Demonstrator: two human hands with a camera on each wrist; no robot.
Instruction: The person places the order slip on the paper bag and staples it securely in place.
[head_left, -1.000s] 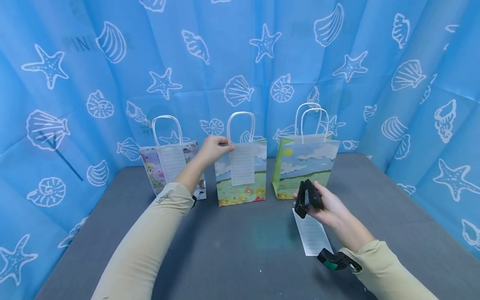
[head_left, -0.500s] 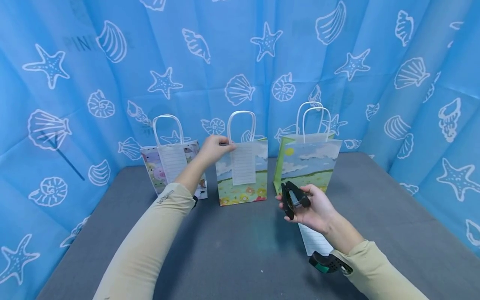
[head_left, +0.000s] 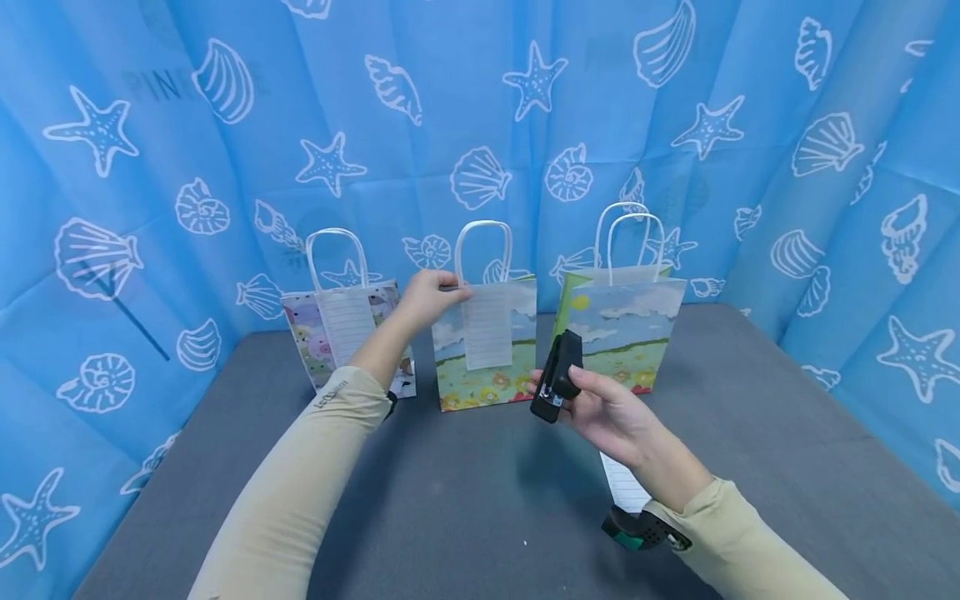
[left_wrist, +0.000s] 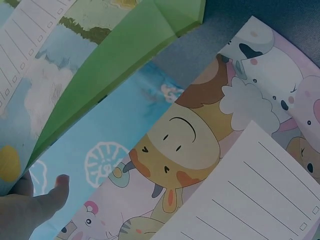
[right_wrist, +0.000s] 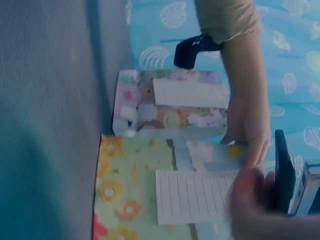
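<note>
**Grey table (head_left: pixel 450 517), blue shell-print curtain (head_left: pixel 420 67): alignment at risk**

Left hand (head_left: pixel 431 296): pinching the middle slip (head_left: pixel 488 333) at its upper corner, against the top rim of the middle bag (head_left: pixel 476 389), near the table's far edge. Right hand (head_left: pixel 611 421): grasping a stapler (head_left: pixel 558 375), raised above the table, apart from that bag.

Findings: a one-corner hold may let the slip swing askew if nudged. Should the stapler close carelessly at that rim, the left hand could be nipped. The thin-walled bag may buckle or tip towards the far edge if pushed.

Outward: the left bag (head_left: pixel 321 343) bears the left slip (head_left: pixel 348 321); the right bag (head_left: pixel 633 333) stands opposite. A loose slip (head_left: pixel 625 490), right of the table's middle, could be dragged by the wrist device (head_left: pixel 637 532) just beside it.
</note>
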